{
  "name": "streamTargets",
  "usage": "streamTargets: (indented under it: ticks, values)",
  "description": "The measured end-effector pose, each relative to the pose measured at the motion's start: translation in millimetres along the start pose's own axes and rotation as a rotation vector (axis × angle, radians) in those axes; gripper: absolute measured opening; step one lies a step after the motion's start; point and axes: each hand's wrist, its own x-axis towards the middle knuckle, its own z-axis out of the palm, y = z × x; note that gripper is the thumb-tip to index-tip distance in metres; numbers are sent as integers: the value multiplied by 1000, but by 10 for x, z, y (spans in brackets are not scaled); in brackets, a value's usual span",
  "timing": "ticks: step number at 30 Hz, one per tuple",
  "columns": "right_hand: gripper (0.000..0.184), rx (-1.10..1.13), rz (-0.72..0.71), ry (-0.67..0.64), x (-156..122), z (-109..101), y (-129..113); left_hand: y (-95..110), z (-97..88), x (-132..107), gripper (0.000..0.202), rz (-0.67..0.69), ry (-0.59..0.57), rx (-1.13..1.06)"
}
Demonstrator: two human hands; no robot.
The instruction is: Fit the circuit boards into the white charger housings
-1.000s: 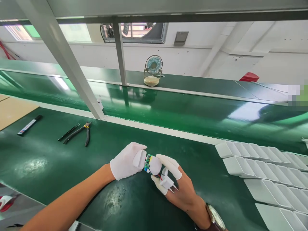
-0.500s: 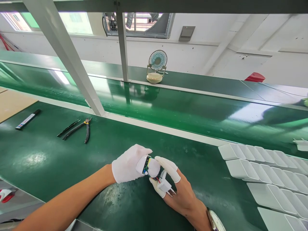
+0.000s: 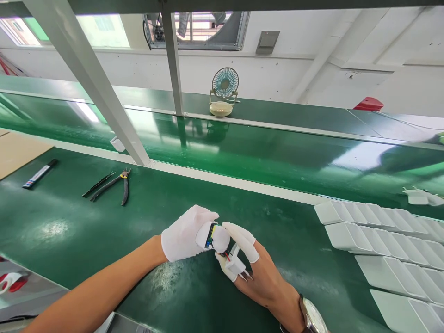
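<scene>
My left hand (image 3: 185, 235), in a white glove, is closed around a white plastic housing (image 3: 202, 236). A green circuit board (image 3: 210, 235) with a yellow part shows at the housing's open end. Beside the board is a rounded white piece (image 3: 221, 238), touched by the fingers of my right hand (image 3: 265, 268). That hand wears white finger covers and a wristwatch. Its thumb and fingers curl around a white two-pin plug piece (image 3: 236, 264), with red and black wires running from it towards the board. Both hands are just above the green bench.
At left lie cutting pliers (image 3: 125, 187), tweezers (image 3: 99, 184) and a marker pen (image 3: 40, 174). Rows of white plastic shells (image 3: 333, 212) stand at right. Behind a slanted post (image 3: 100, 97) runs a green conveyor belt (image 3: 243, 148), with a small fan (image 3: 225, 85) beyond it.
White pieces on the belt have moved left; one now shows left of the slanted post. The camera view has shifted slightly. Both hands keep nearly the same hold.
</scene>
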Motion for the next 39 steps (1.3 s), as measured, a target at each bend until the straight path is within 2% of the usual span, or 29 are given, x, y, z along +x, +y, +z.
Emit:
streamTargets:
  ticks: [7,18,27,39]
  values:
    - [66,11,-18,-27,39,-14,-8,44,-19,70,51,62,13,41]
    - [68,8,-25,19,-8,4,22,44,-6,52,49,34,28,58]
    - [58,17,-23,29,30,-24,-30,43,8,28,49,24,31,47]
    - [57,-20,-46,61,-2,7,-6,20,22,8,52,29,49,38]
